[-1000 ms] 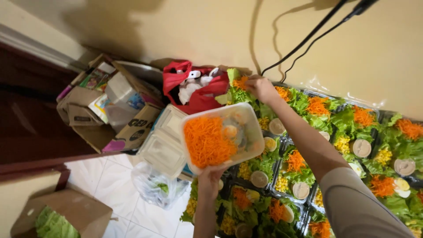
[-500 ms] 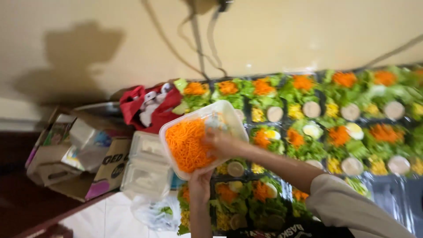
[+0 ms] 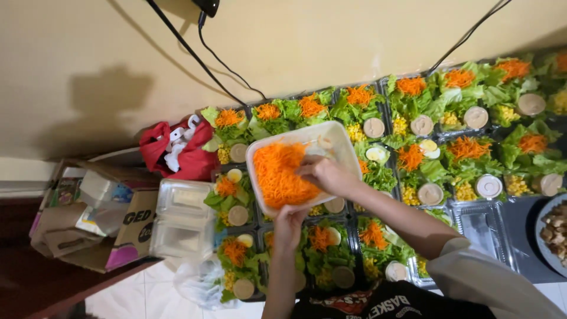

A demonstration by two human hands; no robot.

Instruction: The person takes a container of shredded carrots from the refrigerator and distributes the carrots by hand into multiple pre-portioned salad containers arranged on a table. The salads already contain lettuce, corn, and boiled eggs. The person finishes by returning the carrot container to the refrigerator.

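Observation:
My left hand point(image 3: 289, 224) holds up a white rectangular container point(image 3: 339, 142) by its near edge. Shredded carrot point(image 3: 282, 176) fills its left half. My right hand point(image 3: 323, 172) reaches into the container, fingers closed on the carrot shreds. Below and around lie several clear salad boxes point(image 3: 322, 251) with green lettuce, carrot, corn, egg halves and small round sauce cups, set in rows across the surface.
A red bag point(image 3: 171, 155) lies left of the boxes by the wall. Empty clear lidded boxes point(image 3: 182, 218) are stacked beside a cardboard carton point(image 3: 88, 221) of packets. Black cables point(image 3: 212, 56) hang on the wall. A plate of brown pieces point(image 3: 555, 230) sits far right.
My right hand came back from the far row of salad boxes and went into the container of carrot. The view swung right, showing more salad boxes.

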